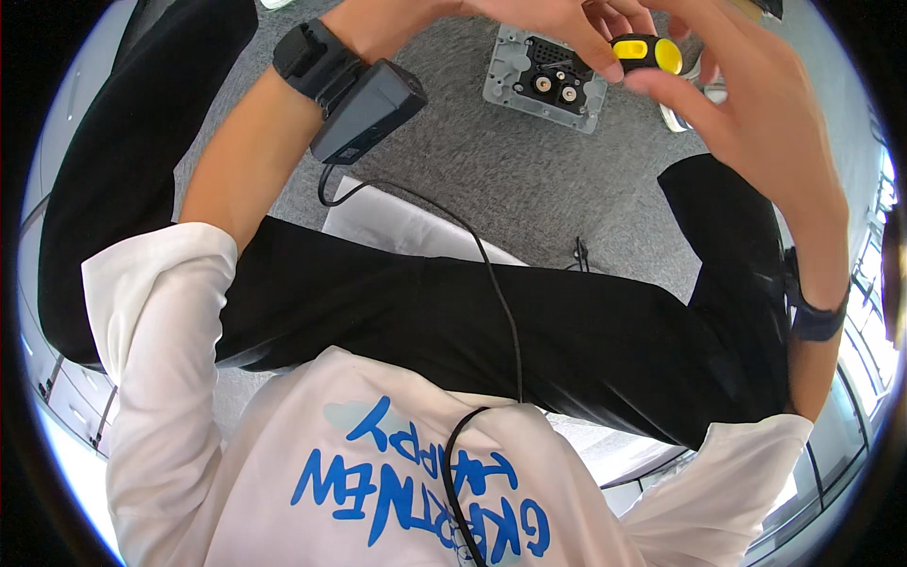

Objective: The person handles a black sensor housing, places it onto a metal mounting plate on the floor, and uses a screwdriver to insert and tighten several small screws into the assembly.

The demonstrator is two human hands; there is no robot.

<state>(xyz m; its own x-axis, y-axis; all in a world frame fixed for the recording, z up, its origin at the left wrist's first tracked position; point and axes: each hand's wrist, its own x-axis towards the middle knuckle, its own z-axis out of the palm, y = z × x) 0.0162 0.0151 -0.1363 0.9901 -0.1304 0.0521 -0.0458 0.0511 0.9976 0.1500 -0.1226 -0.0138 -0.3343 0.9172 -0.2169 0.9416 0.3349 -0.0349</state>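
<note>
A short black-and-yellow tool handle [645, 55], shaped like a screwdriver's, is at the upper right between my two hands. My left hand [559, 26] reaches in from the left, its thumb and fingers closed at the handle's black end. My right hand [732, 80] curves round the yellow end, thumb below and fingers above, also closed on it. Whatever extends from the black end is hidden by my left fingers. Just below my left hand, a grey housing [510, 92] lies on the carpet, with two round brass-coloured fittings in its black centre.
My crossed legs [397, 302] in black trousers lie on grey carpet [416, 142]. A black cable [484, 255] runs from the box [370, 111] on my left wrist across my lap. A white sheet [406, 219] and a thin black cord [580, 253] lie in front of my legs.
</note>
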